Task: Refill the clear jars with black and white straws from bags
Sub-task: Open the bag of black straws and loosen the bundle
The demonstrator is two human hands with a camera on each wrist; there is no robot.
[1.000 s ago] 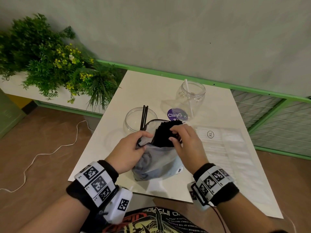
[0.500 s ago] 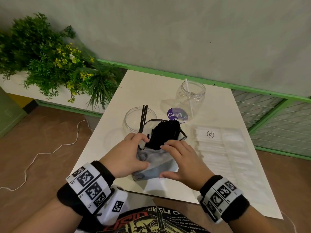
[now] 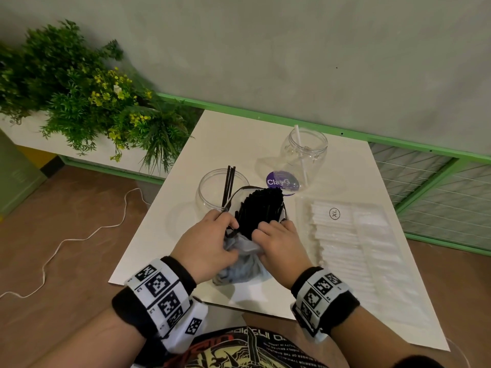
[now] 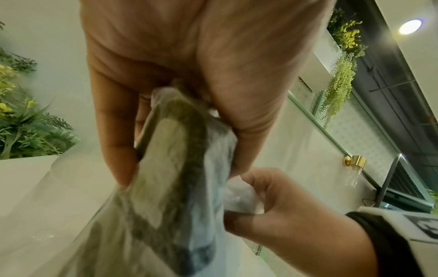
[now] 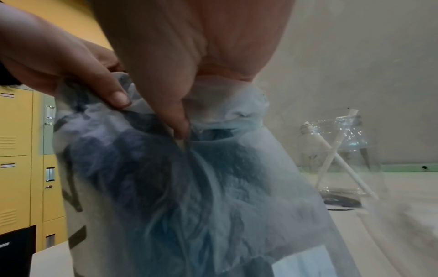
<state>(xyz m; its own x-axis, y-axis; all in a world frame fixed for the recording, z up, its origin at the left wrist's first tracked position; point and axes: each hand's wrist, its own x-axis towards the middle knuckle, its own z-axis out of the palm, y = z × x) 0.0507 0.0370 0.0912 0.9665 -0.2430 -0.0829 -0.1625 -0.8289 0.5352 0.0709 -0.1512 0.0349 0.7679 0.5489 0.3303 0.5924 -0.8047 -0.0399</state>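
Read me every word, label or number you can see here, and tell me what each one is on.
"ClayG", more letters hidden: purple round sticker on the table beside the jars.
"XL", circled: clear bag of white straws.
Shirt print: lettering too small and distorted to read.
Wristbands: square coded markers, tiny characters unreadable.
Wrist views: nothing legible.

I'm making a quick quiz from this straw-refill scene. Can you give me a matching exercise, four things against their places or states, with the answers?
Things:
1. near jar
2. far jar
3. bag of black straws
4. bag of white straws

States:
A. lies flat on the table, untouched
B. holds one white straw
C. gripped by both hands, left hand and right hand
D. holds a few black straws

Pairs: 1-D, 2-B, 3-C, 4-A
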